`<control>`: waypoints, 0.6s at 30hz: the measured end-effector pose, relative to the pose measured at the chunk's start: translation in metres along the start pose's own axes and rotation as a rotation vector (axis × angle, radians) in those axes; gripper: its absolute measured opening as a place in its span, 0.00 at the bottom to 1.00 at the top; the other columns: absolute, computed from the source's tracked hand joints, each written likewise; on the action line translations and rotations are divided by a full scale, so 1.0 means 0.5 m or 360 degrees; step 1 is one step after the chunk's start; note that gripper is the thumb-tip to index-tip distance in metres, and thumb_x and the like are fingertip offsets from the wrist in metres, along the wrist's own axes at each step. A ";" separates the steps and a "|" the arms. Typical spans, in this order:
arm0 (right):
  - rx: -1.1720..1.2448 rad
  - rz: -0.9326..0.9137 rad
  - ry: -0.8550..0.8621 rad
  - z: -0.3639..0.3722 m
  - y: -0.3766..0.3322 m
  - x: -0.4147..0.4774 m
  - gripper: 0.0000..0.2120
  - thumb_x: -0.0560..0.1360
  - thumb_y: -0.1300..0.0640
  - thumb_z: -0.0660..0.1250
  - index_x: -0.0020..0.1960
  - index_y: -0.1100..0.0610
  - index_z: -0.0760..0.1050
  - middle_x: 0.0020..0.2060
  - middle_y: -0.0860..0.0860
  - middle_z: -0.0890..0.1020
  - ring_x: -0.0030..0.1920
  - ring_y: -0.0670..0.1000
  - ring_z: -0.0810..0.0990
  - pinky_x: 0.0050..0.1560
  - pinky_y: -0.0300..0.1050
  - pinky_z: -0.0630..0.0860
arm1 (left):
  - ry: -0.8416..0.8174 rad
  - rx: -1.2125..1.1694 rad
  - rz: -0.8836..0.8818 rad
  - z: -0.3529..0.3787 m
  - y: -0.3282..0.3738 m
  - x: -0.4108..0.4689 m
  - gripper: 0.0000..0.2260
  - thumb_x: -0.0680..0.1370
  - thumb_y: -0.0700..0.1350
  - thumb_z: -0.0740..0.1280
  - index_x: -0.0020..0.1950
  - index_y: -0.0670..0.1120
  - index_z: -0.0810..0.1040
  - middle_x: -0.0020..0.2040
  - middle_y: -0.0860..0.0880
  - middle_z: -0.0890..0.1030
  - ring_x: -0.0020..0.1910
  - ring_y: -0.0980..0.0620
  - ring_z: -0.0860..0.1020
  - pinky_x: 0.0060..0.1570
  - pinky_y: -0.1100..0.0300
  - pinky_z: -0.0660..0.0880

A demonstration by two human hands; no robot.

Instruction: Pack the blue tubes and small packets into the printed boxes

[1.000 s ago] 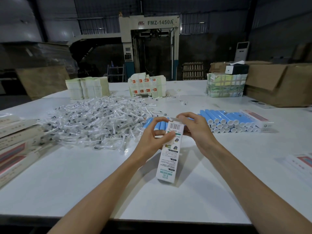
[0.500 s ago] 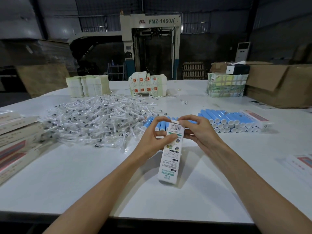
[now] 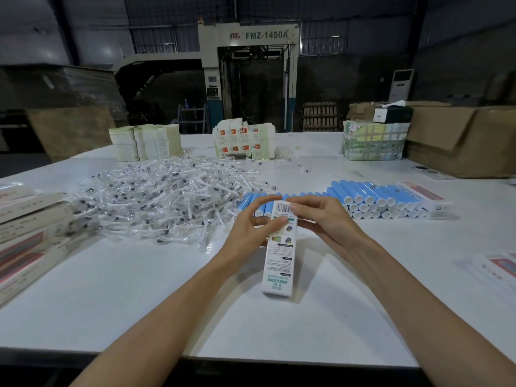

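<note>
Midway across the surface (image 3: 134, 303), left hand (image 3: 250, 233) and right hand (image 3: 324, 222) both pinch the far end of the tilted printed box (image 3: 279, 263); likely flap-closing, so brace its base, tuck squarely.

The box (image 3: 279, 255) in the fingers (image 3: 303, 204) is printed card; beyond them lie tubes (image 3: 371, 195) of smooth plastic and packets (image 3: 156, 202) of crinkly clear film.
</note>
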State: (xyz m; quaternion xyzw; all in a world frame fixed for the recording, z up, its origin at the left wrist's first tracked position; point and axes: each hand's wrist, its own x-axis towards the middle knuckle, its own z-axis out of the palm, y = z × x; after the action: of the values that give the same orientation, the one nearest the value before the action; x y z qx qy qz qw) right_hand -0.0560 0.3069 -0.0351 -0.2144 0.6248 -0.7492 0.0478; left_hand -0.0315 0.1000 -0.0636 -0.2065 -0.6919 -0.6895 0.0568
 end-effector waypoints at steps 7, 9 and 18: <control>-0.0057 -0.0044 0.0030 -0.010 0.012 0.008 0.07 0.77 0.64 0.75 0.54 0.61 0.87 0.52 0.62 0.87 0.54 0.60 0.87 0.55 0.47 0.83 | 0.0028 -0.0003 -0.0037 0.000 -0.008 -0.001 0.19 0.80 0.51 0.77 0.70 0.60 0.79 0.50 0.41 0.89 0.49 0.44 0.89 0.43 0.56 0.83; -0.0084 -0.0036 0.0043 -0.010 0.013 0.010 0.08 0.77 0.65 0.74 0.55 0.64 0.86 0.52 0.62 0.87 0.54 0.61 0.87 0.56 0.48 0.83 | 0.0038 -0.0005 -0.0046 -0.001 -0.011 -0.001 0.17 0.81 0.50 0.77 0.68 0.59 0.79 0.49 0.40 0.89 0.47 0.44 0.89 0.43 0.56 0.83; 0.0222 0.0031 0.0168 0.036 0.044 0.013 0.17 0.82 0.54 0.69 0.70 0.57 0.77 0.56 0.57 0.86 0.53 0.52 0.85 0.52 0.45 0.82 | 0.0146 -0.0272 -0.0014 0.002 -0.022 0.013 0.16 0.83 0.47 0.74 0.68 0.57 0.76 0.53 0.40 0.88 0.50 0.45 0.88 0.45 0.55 0.83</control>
State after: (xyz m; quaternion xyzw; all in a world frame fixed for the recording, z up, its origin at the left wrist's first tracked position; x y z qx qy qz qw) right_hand -0.0593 0.2834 -0.0521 -0.1647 0.5748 -0.8007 0.0368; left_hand -0.0410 0.1029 -0.0716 -0.1758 -0.6281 -0.7549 0.0677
